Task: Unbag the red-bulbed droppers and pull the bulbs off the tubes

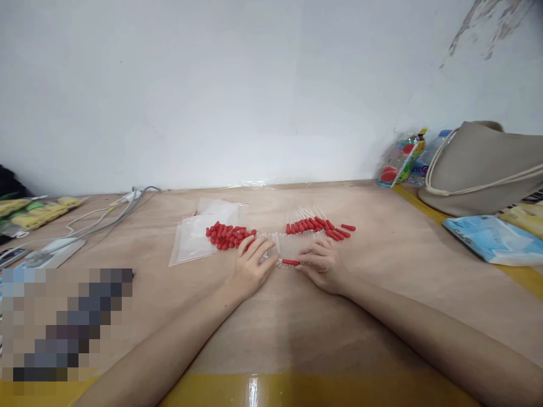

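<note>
Between my two hands lies a small red club-shaped piece [291, 262], level with the table. The thumb and fingertips of my right hand [324, 265] close on its right end. My left hand [254, 264] is curled over the left end of a row of clear tubes [288, 244], its thumb close to the red piece's left end. Whatever its fingers hold is hidden, with only clear glints showing. Behind the left hand is a pile of red pieces [227, 234]. Beyond the tubes, more red pieces [307, 225] lie side by side, with thin clear sticks [307, 212] behind them.
Clear plastic bags [186, 240] lie under the left pile. Cables [102, 220] and a power strip [55, 251] are at left. On the right stand bottles [401, 161], a grey bag [483, 164] and a blue packet [492, 240]. A white wall [254, 102] closes off the back.
</note>
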### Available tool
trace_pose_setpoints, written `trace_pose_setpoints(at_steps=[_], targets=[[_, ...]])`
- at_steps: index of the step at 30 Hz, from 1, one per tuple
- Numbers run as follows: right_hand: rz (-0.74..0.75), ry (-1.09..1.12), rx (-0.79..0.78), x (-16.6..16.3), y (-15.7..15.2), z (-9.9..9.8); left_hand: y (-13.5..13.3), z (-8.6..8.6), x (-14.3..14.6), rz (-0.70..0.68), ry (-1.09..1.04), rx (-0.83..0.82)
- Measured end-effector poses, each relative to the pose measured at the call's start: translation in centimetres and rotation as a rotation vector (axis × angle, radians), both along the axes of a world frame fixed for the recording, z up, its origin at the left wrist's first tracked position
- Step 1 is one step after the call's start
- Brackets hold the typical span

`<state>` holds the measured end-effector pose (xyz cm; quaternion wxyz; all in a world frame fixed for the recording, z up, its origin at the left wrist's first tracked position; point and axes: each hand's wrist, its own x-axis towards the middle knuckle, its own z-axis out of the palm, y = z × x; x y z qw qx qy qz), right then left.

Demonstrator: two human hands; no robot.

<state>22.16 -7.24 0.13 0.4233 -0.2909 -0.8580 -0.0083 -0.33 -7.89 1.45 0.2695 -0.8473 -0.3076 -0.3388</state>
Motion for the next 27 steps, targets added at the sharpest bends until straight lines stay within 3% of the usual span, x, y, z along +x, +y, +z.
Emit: trace_pose_setpoints(at_steps=[8, 17, 27], targets=[[-0.035, -0.066, -0.027, -0.4, -0.3, 0.3, -0.2, 0.2, 0.2, 0.020, 0.081, -0.125], [-0.041, -0.066, 0.145, -1.9, -0.2, 0.0, -0.3, 0.2, 0.8, -0.022, 0.103, -0.100], [0.123, -0.106, 0.265, -1.2, -0.6, -0.2, -0.9, 0.0, 0.5, -0.177, 0.087, -0.235]])
